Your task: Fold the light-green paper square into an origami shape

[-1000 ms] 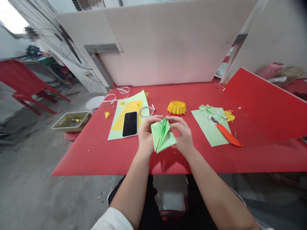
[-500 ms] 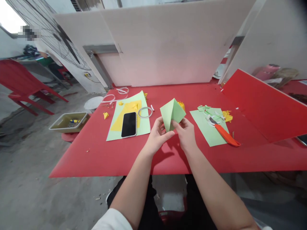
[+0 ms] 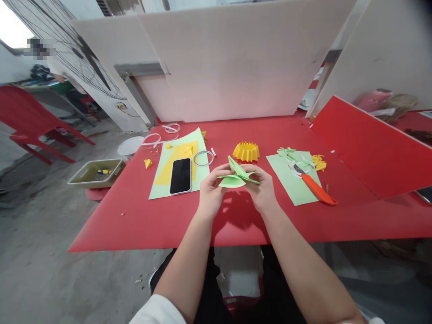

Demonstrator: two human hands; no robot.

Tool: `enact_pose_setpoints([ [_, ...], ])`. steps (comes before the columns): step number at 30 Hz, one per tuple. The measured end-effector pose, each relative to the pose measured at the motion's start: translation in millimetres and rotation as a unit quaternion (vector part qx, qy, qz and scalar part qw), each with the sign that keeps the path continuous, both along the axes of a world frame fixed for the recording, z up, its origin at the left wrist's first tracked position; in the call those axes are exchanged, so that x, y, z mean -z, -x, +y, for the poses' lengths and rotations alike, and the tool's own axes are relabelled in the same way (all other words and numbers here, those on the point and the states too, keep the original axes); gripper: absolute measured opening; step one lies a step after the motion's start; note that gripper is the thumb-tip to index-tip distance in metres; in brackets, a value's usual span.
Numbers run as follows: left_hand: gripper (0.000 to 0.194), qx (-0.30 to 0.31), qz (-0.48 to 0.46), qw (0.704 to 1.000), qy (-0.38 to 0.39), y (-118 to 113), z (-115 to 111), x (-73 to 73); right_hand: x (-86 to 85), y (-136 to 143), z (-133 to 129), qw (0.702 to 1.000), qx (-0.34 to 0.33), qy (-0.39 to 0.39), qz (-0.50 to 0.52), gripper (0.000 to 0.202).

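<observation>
Between my two hands is a folded piece of light green paper [image 3: 233,181], held above the red table, its flaps spread apart and seen nearly edge-on. My left hand [image 3: 213,186] grips its left side, fingers curled behind it. On the other side my right hand [image 3: 260,188] is closed on the paper's right flaps. Some fingertips are hidden by the paper. Just beyond my hands stands a pleated yellow paper piece [image 3: 246,152].
To the left, a phone [image 3: 181,176] and a roll of tape [image 3: 203,158] rest on green and yellow sheets. An orange-handled knife [image 3: 317,189] lies across a green sheet [image 3: 293,184] with scraps at right. A red board [image 3: 374,148] leans behind it. Another person sits far left.
The green folded paper has been tipped down and its flaps opened out, from a pointed upright shape to an edge-on one. The yellow pleated piece behind it has come into full view.
</observation>
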State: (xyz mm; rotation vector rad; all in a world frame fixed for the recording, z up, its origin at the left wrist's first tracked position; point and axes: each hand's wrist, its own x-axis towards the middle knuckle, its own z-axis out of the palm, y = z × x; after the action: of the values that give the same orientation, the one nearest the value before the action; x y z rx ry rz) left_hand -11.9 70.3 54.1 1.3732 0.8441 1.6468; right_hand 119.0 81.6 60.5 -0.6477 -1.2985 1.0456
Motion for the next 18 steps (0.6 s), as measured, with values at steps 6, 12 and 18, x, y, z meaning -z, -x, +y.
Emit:
enact_pose_setpoints([
  [6,0.019,-0.049,-0.018,0.999,0.006,-1.0,0.0,-0.1,0.3,1.4,0.0,1.000,0.010,0.015,0.006,0.014],
  [12,0.062,0.044,-0.048,0.995,0.077,-4.9,-1.2,-3.8,1.5,0.5,-0.9,0.998,0.017,0.062,-0.027,0.019],
  [18,0.091,0.077,0.015,0.992,0.102,-1.9,-4.6,-4.5,-1.6,-2.6,-0.8,0.991,0.052,0.121,0.000,0.022],
])
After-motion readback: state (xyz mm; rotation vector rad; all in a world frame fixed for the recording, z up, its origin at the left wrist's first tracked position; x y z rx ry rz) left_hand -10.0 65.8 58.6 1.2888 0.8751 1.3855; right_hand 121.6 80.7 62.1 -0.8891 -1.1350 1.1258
